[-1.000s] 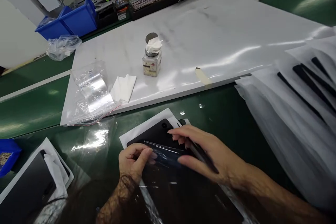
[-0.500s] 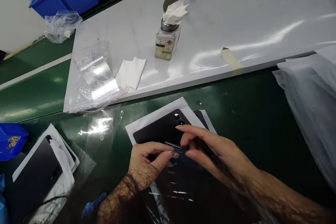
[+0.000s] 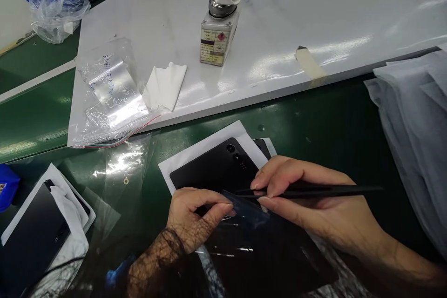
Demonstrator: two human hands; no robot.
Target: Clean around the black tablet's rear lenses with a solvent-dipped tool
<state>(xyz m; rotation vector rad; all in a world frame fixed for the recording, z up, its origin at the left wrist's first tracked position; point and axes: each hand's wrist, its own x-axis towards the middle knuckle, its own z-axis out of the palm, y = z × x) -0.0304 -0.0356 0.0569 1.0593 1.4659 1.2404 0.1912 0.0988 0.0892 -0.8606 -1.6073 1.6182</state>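
Note:
My left hand (image 3: 199, 216) pinches the edge of a thin clear film (image 3: 249, 209) between thumb and fingertips. In my right hand (image 3: 307, 191) is a pair of slim black tweezers (image 3: 324, 190), held nearly level, with their tip beside the film. Under both hands lies a dark glossy panel (image 3: 265, 260), streaked with reflections; its near edge fades into shadow. Just beyond, a black tablet back cover (image 3: 206, 163) with camera rings rests on a white sheet (image 3: 199, 145). Part of another dark cover (image 3: 262, 146) shows behind it.
At the left, another dark cover (image 3: 35, 233) lies on white sheets. A grey-white board (image 3: 296, 14) holds a labelled solvent bottle (image 3: 216, 39), a folded wipe (image 3: 165, 84) and a zip bag (image 3: 111, 95). Translucent sheets (image 3: 408, 107) hang over the right side.
My right hand has turned, and the tweezers now lie level with their tip close to the film. My left hand keeps its pinch. The view has shifted slightly, moving the background up and left.

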